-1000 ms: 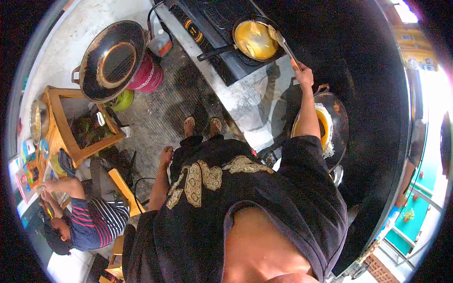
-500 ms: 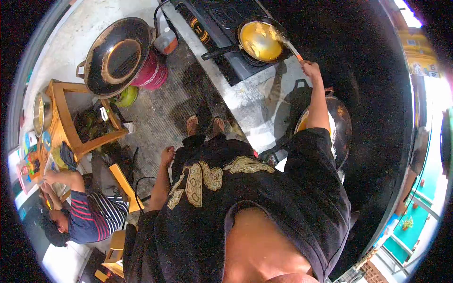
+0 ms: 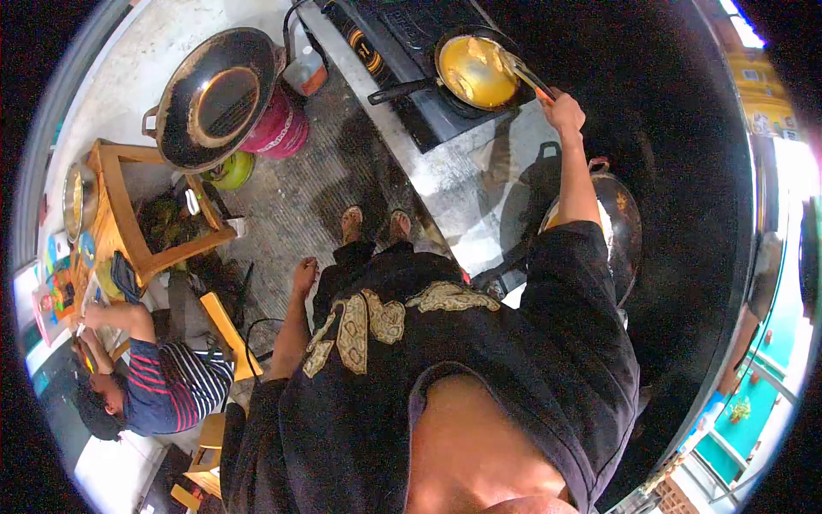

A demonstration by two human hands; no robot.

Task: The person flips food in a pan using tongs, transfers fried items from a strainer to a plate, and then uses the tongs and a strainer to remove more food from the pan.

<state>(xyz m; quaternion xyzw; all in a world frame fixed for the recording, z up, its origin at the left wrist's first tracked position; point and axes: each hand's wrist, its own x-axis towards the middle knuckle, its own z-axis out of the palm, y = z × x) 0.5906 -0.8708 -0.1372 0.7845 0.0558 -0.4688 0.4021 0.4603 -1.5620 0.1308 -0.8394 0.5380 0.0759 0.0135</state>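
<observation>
A dark frying pan (image 3: 424,86) sits on the black stove (image 3: 402,38), holding yellow liquid (image 3: 471,73) with a few pale pieces near its rim. My right hand (image 3: 564,111) is wrapped round the orange handle of a metal utensil (image 3: 533,79), whose far end reaches into the pan's right side. Below the stove, on the left, my left hand (image 3: 306,272) hangs beside my dark clothing, away from any object. Its fingers are curled, and nothing shows in them.
A large wok (image 3: 175,103) rests above a pink container (image 3: 278,128) and a green gas cylinder (image 3: 229,171). Another wok (image 3: 628,218) lies near my right forearm. At lower left a person in a striped shirt (image 3: 184,385) sits by a wooden table (image 3: 107,197).
My right hand has moved slightly up, and the utensil's end has shifted along the pan's right side. The other person's hands have moved slightly.
</observation>
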